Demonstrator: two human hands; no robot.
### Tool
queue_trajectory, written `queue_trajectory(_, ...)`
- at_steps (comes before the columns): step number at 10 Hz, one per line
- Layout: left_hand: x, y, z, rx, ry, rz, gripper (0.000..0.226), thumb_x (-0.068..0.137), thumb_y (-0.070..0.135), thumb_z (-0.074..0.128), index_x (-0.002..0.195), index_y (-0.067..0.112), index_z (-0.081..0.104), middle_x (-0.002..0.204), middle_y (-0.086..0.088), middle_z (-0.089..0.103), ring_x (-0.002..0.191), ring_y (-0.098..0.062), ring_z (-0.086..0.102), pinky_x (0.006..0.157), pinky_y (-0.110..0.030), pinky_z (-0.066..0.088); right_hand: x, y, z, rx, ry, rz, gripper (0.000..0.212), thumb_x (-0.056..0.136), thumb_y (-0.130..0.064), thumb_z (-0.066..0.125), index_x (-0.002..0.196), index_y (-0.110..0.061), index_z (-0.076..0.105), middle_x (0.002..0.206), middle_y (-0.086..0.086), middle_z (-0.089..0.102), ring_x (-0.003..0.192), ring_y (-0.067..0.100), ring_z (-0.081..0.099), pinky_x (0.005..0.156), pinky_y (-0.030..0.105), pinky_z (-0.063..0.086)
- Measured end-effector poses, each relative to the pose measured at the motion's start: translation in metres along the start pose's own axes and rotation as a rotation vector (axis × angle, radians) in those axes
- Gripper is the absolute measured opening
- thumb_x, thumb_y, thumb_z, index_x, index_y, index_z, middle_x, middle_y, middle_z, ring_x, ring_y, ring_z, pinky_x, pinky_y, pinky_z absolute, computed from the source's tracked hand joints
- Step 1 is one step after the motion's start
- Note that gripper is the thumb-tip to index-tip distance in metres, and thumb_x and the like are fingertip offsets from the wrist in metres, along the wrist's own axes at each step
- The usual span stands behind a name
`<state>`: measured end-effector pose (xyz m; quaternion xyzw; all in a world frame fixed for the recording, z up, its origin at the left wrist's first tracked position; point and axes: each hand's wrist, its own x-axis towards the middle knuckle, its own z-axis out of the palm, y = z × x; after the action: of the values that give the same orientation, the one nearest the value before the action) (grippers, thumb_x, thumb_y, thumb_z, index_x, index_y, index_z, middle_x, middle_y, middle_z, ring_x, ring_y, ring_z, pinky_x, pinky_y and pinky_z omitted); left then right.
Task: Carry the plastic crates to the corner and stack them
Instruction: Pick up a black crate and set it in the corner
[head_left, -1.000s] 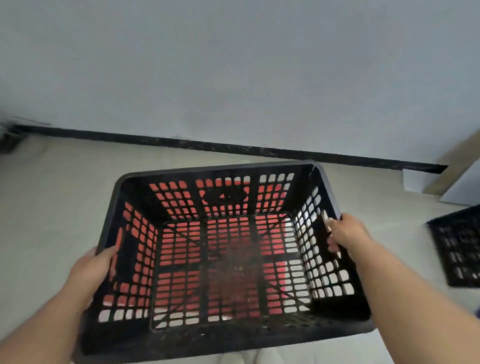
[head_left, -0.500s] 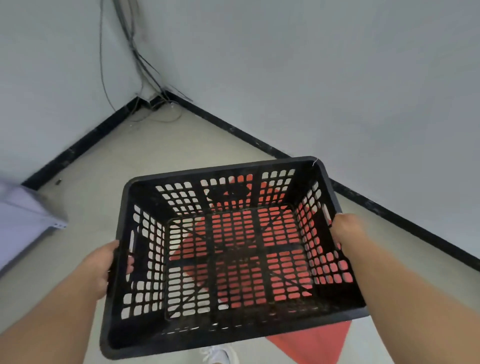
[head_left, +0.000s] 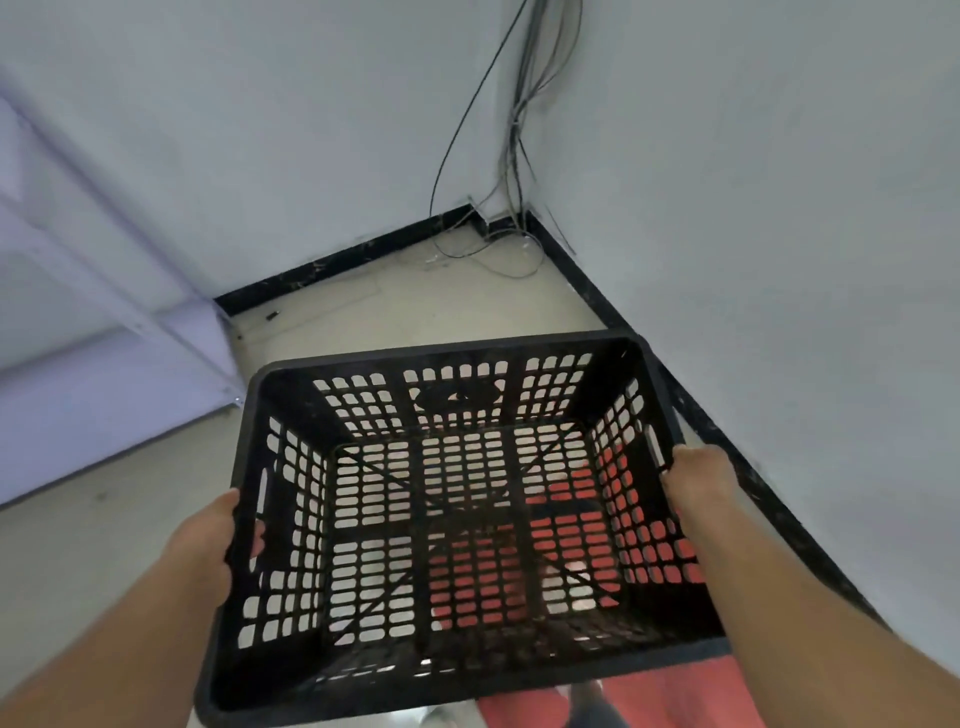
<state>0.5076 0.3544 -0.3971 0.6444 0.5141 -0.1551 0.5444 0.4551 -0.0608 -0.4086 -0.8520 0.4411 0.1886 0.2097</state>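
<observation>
- Head view: black plastic crate (head_left: 457, 525) held off the floor, empty, open top facing up, near the room corner (head_left: 511, 228).
- Left hand (head_left: 208, 540) clasps the crate's left wall; fingertips show through the handle slot.
- Right hand (head_left: 698, 480) grips the right rim; its fingers are hidden behind the wall.
- Red cloth (head_left: 649, 696) shows through the lattice, partly cut off at the bottom edge.
- Loose cables (head_left: 514, 130) hang in the corner; ends unclear.
- Pale shelf (head_left: 104, 364) at left, blurred.
</observation>
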Motion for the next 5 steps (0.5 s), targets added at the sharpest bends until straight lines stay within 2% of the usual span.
queue_trajectory(1,0.016,0.017,0.01,-0.067,0.058,-0.038,0.027,0.095,0.033,0.049,0.099,0.007,0.055,0.079,-0.011,0.056,0.07,-0.02,0.053,0.086,-0.038,0.047,0.036,-0.052,-0.001,0.146,-0.004,-0.03,0.028,0.096,-0.02,0.046,0.117,-0.006,0.06,0.115,0.011,0.065,0.109,0.025,0.062,0.081,0.022,0.05)
queue_trajectory(2,0.031,0.029,0.025,-0.142,0.125,-0.067,0.034,0.095,0.035,0.048,0.11,0.006,0.055,0.083,-0.011,0.058,0.074,-0.02,0.054,0.088,-0.038,0.047,0.076,-0.086,-0.007,-0.02,-0.014,-0.167,0.027,0.096,-0.015,0.046,0.116,-0.003,0.06,0.116,0.015,0.062,0.11,0.029,0.06,0.094,0.034,0.049)
queue_trajectory(3,0.047,0.038,0.043,-0.2,0.15,-0.105,0.039,0.094,0.037,0.048,0.117,0.006,0.055,0.085,-0.01,0.058,0.076,-0.02,0.055,0.088,-0.038,0.047,0.131,-0.119,0.008,0.383,-0.027,-0.07,0.025,0.092,-0.013,0.045,0.11,-0.002,0.058,0.107,0.02,0.063,0.106,0.039,0.061,0.093,0.046,0.05)
queue_trajectory(4,0.067,0.042,0.06,-0.261,0.161,-0.132,0.039,0.093,0.036,0.05,0.12,0.009,0.056,0.085,-0.008,0.058,0.078,-0.02,0.057,0.089,-0.039,0.048,0.153,-0.151,0.006,0.407,-0.083,-0.111,0.029,0.092,-0.014,0.044,0.117,-0.005,0.056,0.101,0.015,0.061,0.097,0.037,0.061,0.089,0.046,0.051)
queue_trajectory(5,0.086,0.045,0.079,-0.338,0.188,-0.149,0.037,0.093,0.035,0.05,0.119,0.01,0.057,0.083,-0.007,0.059,0.083,-0.02,0.059,0.093,-0.039,0.049,0.179,-0.184,0.01,0.397,-0.063,-0.104,0.032,0.094,-0.017,0.042,0.123,-0.012,0.054,0.102,0.01,0.057,0.087,0.026,0.056,0.083,0.038,0.05)
